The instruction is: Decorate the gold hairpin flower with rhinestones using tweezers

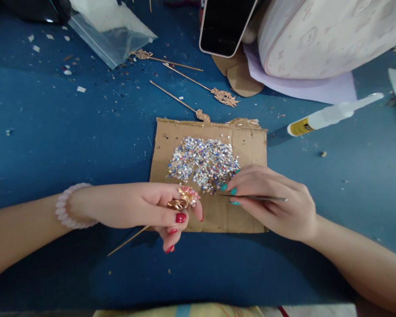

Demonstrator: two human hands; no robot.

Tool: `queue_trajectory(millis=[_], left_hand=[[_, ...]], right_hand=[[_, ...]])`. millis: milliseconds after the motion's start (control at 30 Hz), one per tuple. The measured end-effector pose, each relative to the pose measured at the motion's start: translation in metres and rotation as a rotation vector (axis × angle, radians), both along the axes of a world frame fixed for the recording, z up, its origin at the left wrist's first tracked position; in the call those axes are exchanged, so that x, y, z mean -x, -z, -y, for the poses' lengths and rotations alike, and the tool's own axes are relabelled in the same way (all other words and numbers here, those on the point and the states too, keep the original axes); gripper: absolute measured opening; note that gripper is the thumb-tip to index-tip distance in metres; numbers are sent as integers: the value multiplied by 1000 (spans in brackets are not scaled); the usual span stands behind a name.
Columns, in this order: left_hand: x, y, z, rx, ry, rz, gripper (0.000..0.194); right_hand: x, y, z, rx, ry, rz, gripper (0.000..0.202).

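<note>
Between the thumb and fingers of my left hand (152,209) is a gold hairpin (188,196), its ornate head dotted with pink stones. Its thin stick pokes out below the hand toward the lower left. My right hand (277,202) is closed around slim metal tweezers (264,198), whose tips point left at the near edge of a pile of rhinestones (206,160). These small stones, silvery, blue and multicoloured, lie spread on a piece of cardboard (218,218). Both hands are over the cardboard's near half, the hairpin head just left of the tweezer tips.
Beyond the cardboard lie several gold hairpins (224,97). A glue bottle (313,119) with a yellow label lies to the right. Farther back are a phone (226,26), a white pouch (317,37), and a clear plastic bag (112,35). Scraps dot the blue table (69,145).
</note>
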State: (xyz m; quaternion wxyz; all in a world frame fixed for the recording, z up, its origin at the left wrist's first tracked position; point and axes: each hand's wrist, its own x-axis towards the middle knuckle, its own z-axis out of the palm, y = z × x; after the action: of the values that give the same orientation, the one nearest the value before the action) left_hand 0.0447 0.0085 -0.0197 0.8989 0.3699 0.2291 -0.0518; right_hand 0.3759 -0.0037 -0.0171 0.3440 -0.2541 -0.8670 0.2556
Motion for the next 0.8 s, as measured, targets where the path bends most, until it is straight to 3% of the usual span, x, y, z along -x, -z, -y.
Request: queue_trajectory(millis=[333,467,700,800], left_hand=[[-3,-4,-1,-5,-1,18,19],[-1,0,1,20,-3,52,20],[5,10,4,19,-17,102,38],[7,15,4,17,-14,117,31]], right_hand=[[-4,-8,1,-103,58,61,10],[-7,-7,1,-75,111,43,15],[-8,0,-1,-106,232,74,19],[-7,-1,-1,-112,235,91,19]])
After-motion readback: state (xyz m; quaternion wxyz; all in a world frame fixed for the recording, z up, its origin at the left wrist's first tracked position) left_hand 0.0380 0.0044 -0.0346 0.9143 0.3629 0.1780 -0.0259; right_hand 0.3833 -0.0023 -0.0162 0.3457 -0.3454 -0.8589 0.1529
